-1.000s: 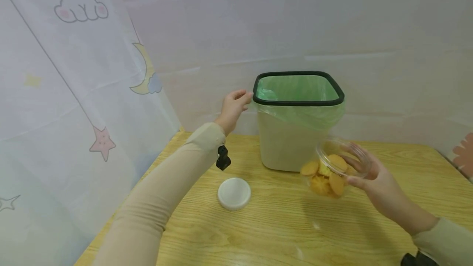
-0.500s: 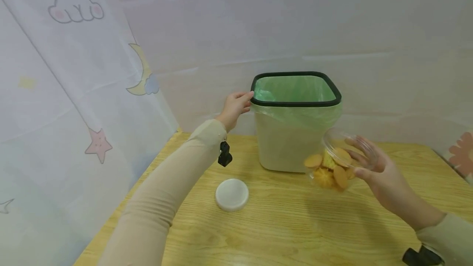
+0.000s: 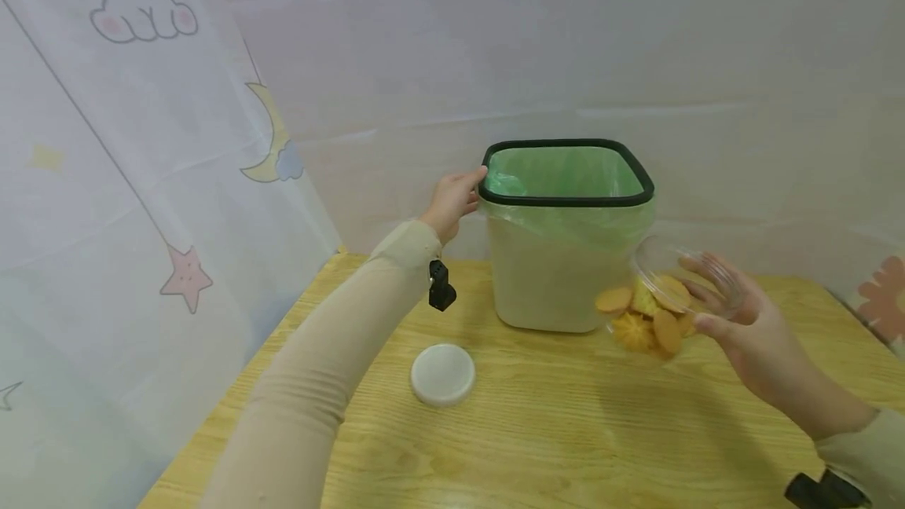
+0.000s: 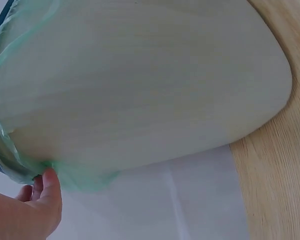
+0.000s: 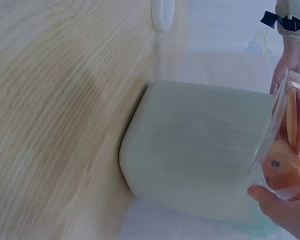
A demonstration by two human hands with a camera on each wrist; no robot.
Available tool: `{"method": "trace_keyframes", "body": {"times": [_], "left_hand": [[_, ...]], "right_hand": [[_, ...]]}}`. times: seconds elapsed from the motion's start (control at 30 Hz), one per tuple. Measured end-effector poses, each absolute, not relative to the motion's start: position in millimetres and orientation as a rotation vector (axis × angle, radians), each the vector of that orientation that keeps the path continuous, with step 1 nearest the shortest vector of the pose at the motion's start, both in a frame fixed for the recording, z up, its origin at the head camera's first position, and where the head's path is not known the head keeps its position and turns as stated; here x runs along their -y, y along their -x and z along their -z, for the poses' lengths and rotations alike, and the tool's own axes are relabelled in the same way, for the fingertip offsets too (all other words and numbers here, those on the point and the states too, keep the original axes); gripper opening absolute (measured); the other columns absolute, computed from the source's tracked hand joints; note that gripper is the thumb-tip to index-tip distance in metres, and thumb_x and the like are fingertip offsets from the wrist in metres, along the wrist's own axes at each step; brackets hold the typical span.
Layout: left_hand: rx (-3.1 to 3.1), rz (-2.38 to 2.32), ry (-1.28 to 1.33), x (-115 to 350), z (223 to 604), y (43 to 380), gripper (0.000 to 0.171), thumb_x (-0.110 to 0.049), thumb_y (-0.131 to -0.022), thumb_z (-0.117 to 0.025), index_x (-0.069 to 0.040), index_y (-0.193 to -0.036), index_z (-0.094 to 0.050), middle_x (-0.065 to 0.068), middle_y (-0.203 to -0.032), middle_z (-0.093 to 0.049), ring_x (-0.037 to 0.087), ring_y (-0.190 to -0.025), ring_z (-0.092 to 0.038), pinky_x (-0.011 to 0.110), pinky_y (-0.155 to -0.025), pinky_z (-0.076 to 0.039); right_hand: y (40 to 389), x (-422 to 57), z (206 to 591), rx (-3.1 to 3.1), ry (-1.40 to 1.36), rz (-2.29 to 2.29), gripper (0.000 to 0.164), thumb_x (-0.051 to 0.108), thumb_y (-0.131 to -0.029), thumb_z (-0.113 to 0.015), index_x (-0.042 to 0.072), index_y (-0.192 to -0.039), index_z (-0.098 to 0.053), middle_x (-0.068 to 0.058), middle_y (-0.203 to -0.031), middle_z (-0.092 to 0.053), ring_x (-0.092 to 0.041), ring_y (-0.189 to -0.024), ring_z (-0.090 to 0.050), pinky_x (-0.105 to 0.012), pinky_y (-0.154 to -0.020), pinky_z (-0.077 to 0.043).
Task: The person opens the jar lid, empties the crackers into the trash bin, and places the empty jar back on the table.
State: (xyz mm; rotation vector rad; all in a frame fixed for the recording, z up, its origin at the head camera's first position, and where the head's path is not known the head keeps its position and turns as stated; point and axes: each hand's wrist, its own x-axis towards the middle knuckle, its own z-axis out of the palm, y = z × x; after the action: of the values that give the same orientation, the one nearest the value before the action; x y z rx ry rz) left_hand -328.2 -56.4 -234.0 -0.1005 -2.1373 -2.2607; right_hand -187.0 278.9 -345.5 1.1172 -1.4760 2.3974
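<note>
My left hand (image 3: pixel 454 203) grips the left side of the black rim (image 3: pixel 566 201) of a cream trash can (image 3: pixel 544 281). A green bag (image 3: pixel 573 167) lines the can and folds out over the rim. In the left wrist view my left thumb and fingers pinch at the bag's edge (image 4: pixel 85 175). My right hand (image 3: pixel 752 328) holds a clear plastic jar (image 3: pixel 650 258), lidless and tilted, its mouth toward the upper right. Several round and flower-shaped yellow cookies (image 3: pixel 632 332) lie inside. The jar hangs above the table, just in front of the can's right side.
A round white lid (image 3: pixel 443 375) lies on the wood-grain table (image 3: pixel 509 446), left of the jar and in front of the can. Printed cloth (image 3: pixel 396 61) hangs behind and to the left of the table.
My left hand has closed onto the rim, and the can has shifted very slightly left in view. My right hand has carried the jar a little to the right and up.
</note>
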Motion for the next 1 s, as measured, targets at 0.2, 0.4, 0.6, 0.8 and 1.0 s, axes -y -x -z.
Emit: {"method": "trace_keyframes", "body": {"times": [0.2,0.4,0.6,0.8,1.0], "left_hand": [[2.090,2.372,0.002,50,231,335,0.052,-0.023,-0.097,-0.061,0.003,-0.140,-0.046,0.015,-0.147,-0.040,0.026,-0.121,-0.047,0.035,-0.100,-0.043],[2.057,2.442,-0.108,44,229,343,0.049,-0.016,-0.095,-0.065,0.001,-0.138,-0.049,0.012,-0.144,-0.042,0.018,-0.104,-0.051,0.025,-0.082,-0.046],[1.980,2.509,-0.167,42,228,348,0.054,-0.008,-0.093,-0.066,-0.001,-0.142,-0.044,0.009,-0.149,-0.038,0.009,-0.070,-0.044,0.018,-0.058,-0.041],[1.989,2.532,-0.188,42,224,353,0.051,-0.004,-0.093,-0.064,-0.003,-0.142,-0.048,0.005,-0.158,-0.027,0.010,-0.080,-0.039,0.020,-0.059,-0.035],[1.881,2.613,-0.211,42,225,357,0.049,0.002,-0.092,-0.062,-0.005,-0.140,-0.051,-0.001,-0.123,-0.050,0.008,-0.053,-0.029,0.018,-0.048,-0.032]], "right_hand": [[186,-285,338,1.473,-1.055,-2.386,0.055,-0.020,-0.093,-0.045,0.002,-0.144,-0.040,-0.006,-0.143,-0.049,-0.014,-0.127,-0.050,-0.020,-0.080,-0.050],[184,-291,331,1.454,-1.022,-2.432,0.056,-0.019,-0.094,-0.042,0.006,-0.144,-0.039,-0.004,-0.142,-0.049,-0.011,-0.126,-0.050,-0.021,-0.081,-0.050],[187,-295,326,1.435,-0.985,-2.425,0.053,-0.016,-0.095,-0.045,0.006,-0.143,-0.040,-0.005,-0.141,-0.051,-0.012,-0.125,-0.051,-0.022,-0.084,-0.049],[191,-302,321,1.503,-0.938,-2.379,0.058,-0.012,-0.096,-0.044,0.009,-0.148,-0.032,-0.002,-0.142,-0.050,-0.010,-0.124,-0.051,-0.020,-0.088,-0.047],[198,-313,312,1.638,-0.837,-2.342,0.076,-0.005,-0.098,-0.045,0.006,-0.155,0.004,0.005,-0.143,-0.046,-0.008,-0.120,-0.049,-0.015,-0.090,-0.044]]}}
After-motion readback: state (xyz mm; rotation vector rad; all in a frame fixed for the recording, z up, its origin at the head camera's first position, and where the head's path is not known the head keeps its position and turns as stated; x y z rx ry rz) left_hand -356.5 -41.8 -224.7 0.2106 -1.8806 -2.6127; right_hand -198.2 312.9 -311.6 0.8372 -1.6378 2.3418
